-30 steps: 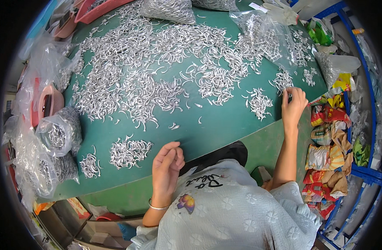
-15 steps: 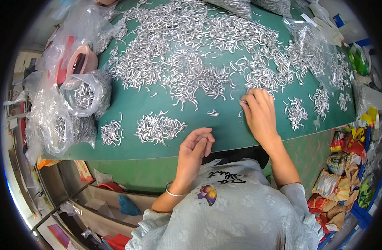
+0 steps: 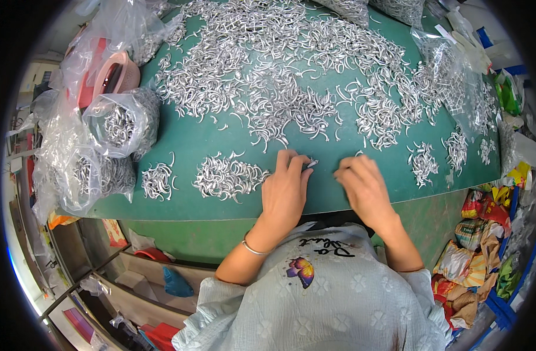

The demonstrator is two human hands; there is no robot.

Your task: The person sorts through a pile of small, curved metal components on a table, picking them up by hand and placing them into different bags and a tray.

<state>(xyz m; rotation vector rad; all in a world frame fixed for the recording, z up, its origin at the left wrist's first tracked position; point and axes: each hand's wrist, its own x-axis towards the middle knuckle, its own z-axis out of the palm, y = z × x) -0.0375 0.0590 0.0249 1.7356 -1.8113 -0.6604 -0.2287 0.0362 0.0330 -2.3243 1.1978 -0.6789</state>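
Observation:
My left hand (image 3: 284,190) is over the table near its front edge, fingers bent down and thumb drawn in. At its thumb and fingertips are small curved silver pieces (image 3: 312,164), seemingly pinched there. To its right hovers my right hand (image 3: 367,190), fingers curled together and a little blurred; whatever lies between its fingertips is hidden. Just left of my left hand sits a small heap of curved silver pieces (image 3: 227,176). A large spread of the same pieces (image 3: 285,99) covers the far part of the green table (image 3: 338,202).
Smaller heaps lie at the left (image 3: 158,180) and right (image 3: 423,164). Clear bags of pieces (image 3: 124,126) crowd the left edge beside a pink basket (image 3: 127,73). Another clear bag (image 3: 455,88) rests at the far right. Colourful packets (image 3: 470,234) fill a blue rack right of the table.
My left hand has moved forward from the table edge to the small pieces, its fingers now reaching down. My right hand has drawn back toward me from the large spread.

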